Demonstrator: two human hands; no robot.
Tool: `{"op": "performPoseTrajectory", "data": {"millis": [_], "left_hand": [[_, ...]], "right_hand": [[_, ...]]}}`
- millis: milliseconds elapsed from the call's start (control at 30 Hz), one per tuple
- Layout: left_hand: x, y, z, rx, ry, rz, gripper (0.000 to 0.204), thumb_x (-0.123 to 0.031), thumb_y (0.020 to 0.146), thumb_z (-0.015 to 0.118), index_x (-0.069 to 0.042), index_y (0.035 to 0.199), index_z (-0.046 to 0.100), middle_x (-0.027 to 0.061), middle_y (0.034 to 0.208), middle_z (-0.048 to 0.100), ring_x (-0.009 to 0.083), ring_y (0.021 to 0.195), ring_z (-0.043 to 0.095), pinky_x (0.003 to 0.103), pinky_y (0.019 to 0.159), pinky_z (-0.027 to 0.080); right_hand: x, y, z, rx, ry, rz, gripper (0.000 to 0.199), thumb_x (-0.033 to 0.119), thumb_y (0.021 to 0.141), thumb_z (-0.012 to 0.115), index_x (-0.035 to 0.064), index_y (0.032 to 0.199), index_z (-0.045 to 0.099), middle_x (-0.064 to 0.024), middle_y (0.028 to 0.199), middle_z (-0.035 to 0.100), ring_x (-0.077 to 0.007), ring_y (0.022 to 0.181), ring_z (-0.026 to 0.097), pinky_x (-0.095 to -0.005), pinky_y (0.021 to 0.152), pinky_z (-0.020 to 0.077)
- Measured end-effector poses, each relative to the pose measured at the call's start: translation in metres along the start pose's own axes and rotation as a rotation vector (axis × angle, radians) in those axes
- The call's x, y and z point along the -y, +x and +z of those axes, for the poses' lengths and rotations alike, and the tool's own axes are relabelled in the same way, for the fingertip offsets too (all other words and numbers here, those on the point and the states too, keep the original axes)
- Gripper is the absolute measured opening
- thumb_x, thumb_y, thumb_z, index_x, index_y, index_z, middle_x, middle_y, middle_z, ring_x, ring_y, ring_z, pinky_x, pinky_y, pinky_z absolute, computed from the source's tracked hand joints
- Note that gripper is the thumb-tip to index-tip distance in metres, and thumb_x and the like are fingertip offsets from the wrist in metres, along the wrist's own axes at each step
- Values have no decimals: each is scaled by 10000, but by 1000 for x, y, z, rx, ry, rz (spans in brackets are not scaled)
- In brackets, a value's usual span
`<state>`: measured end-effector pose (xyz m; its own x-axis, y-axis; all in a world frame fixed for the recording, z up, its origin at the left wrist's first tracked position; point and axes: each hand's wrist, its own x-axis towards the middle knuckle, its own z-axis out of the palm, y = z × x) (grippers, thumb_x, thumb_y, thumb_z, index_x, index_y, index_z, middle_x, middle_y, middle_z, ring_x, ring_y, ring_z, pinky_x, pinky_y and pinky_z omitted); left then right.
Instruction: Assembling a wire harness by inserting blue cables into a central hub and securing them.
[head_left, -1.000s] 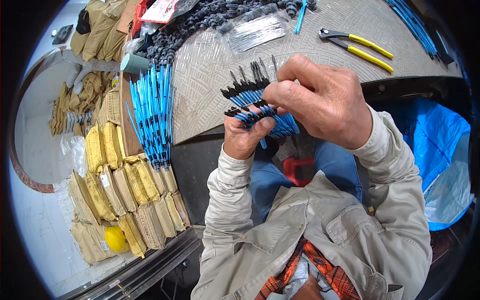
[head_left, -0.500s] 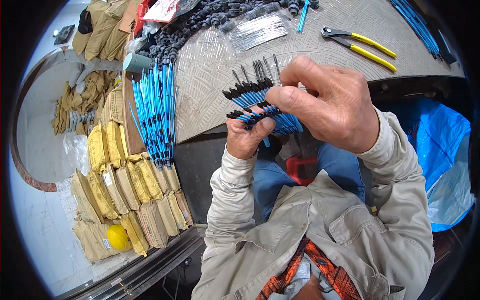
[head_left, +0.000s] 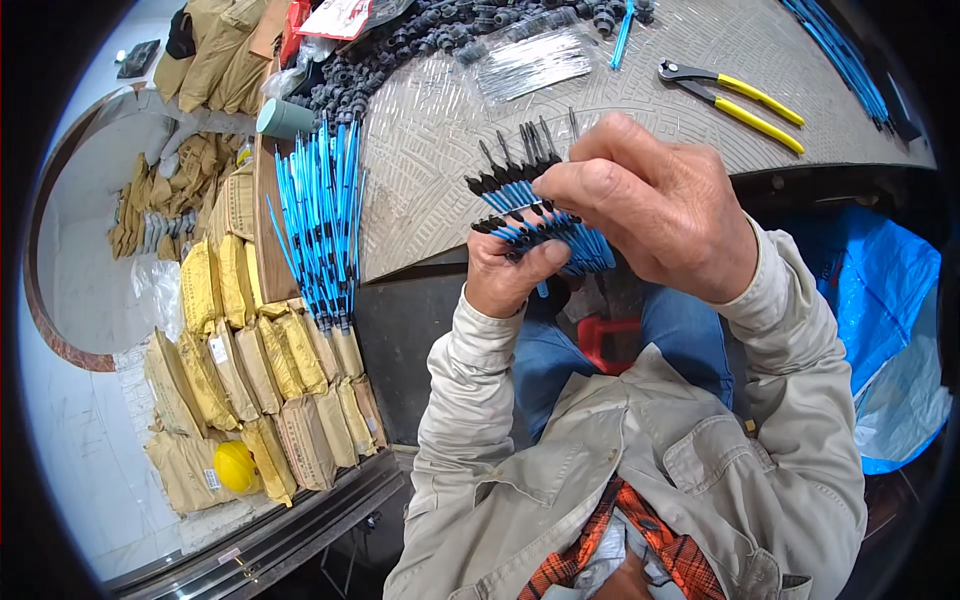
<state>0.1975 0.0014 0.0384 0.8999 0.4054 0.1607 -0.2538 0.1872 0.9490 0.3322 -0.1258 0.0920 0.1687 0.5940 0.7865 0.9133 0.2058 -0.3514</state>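
My left hand (head_left: 505,275) is closed around a bunch of thin blue tubes with black tips (head_left: 575,240), held above the table's near edge. Thin dark spikes stick up from several of the tips. From the right, my right hand (head_left: 655,205) reaches over the bunch, its thumb and index finger pinched together at the row of tips. Whatever lies between those fingertips is hidden. A slim pale, shiny strip runs across the tubes beside the pinch; I cannot tell what it is. Farther back lie cutting pliers with yellow handles (head_left: 757,108).
Blue tubes with black fittings (head_left: 320,220) lie over the table's left edge, near a pale green cup (head_left: 284,118). Behind are a heap of dark fittings (head_left: 352,92) and a clear bag of silver rods (head_left: 535,66). Brown and yellow packages (head_left: 235,365) fill the lower left; a blue sack (head_left: 885,270) hangs right.
My left hand and the bunch have shifted slightly right in the picture, as have the things on the table. The right hand stays pinched at the tips.
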Motion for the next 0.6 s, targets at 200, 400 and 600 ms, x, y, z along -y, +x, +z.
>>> {"op": "performPoseTrajectory", "data": {"millis": [200, 400, 600], "left_hand": [[-6, 1, 2, 23, 74, -26, 194, -30, 736, 669, 16, 922, 643, 92, 841, 662, 142, 729, 592, 236, 670, 472], [-6, 0, -3, 71, 158, -56, 212, -40, 737, 681, 8, 942, 656, 75, 863, 672, 120, 720, 596, 213, 670, 474], [4, 4, 0, 58, 290, 137, 184, -59, 745, 689, 1, 918, 672, 70, 885, 681, 98, 705, 607, 186, 658, 474]], "right_hand": [[-4, 7, -9, 80, -34, -80, 165, -8, 706, 610, 28, 867, 609, -63, 775, 500, -116, 493, 415, -220, 404, 331], [-1, 7, -6, 104, 8, -69, 209, -34, 704, 585, 26, 904, 608, -71, 804, 518, -120, 514, 436, -223, 416, 352], [7, 11, 10, -73, 9, 4, 279, -40, 704, 576, 32, 973, 601, -81, 837, 543, -135, 541, 462, -226, 452, 387]]}}
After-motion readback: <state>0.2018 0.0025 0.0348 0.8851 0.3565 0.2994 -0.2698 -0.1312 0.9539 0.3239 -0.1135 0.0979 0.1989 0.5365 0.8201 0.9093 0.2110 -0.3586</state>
